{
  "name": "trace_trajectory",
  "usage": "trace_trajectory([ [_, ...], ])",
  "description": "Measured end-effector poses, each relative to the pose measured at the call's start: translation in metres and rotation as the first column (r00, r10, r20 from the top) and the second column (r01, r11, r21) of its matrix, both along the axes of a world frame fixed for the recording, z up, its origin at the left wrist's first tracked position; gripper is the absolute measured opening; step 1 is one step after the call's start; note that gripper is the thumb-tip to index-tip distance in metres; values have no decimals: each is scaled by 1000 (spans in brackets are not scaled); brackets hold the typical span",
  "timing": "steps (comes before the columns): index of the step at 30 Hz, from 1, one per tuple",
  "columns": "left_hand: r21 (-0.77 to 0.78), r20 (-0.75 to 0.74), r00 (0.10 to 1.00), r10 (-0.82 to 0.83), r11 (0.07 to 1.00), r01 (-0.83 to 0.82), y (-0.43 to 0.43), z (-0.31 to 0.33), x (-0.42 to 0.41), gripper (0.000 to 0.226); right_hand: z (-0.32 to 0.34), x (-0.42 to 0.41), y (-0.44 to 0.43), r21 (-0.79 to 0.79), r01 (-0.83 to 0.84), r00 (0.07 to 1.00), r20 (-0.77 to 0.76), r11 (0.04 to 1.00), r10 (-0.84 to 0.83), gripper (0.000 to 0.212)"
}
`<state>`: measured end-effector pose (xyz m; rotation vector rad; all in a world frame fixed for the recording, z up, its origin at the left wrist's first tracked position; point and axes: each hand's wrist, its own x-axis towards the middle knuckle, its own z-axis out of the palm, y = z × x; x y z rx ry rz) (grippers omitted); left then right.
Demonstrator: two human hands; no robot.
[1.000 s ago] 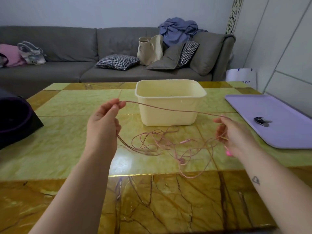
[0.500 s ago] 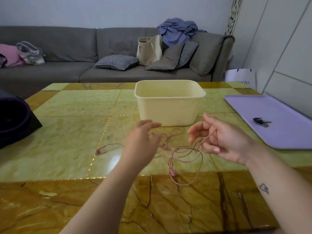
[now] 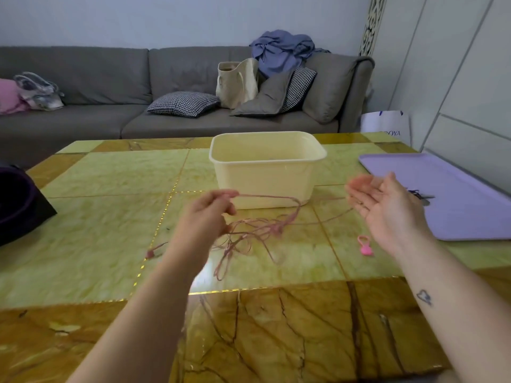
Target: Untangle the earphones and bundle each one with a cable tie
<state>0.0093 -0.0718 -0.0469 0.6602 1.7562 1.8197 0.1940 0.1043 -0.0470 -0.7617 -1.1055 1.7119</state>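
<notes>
The left hand pinches the earphone cord, which stretches rightward toward the open, palm-up right hand, its tangle sagging between them, nearer the left.

The white shopping bag reads "OYA" — partly cut off.

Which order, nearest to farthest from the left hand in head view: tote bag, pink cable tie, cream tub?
From the left hand:
1. Cream tub, just beyond it.
2. Pink cable tie, on the table to its right.
3. Tote bag, back on the sofa.
</notes>
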Motion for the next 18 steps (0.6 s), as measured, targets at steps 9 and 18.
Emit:
trace_trajectory([
  [9, 138, 476, 868, 139, 963, -230, -27, 14, -32, 41, -35, -18, -14, 463, -518, 386, 877, 720, -286, 11],
  [18, 156, 532, 815, 229, 920, -361, -39, 9, -42, 44, -16, -11, -15, 105, 55, 923, 374, 993, -91, 39],
])
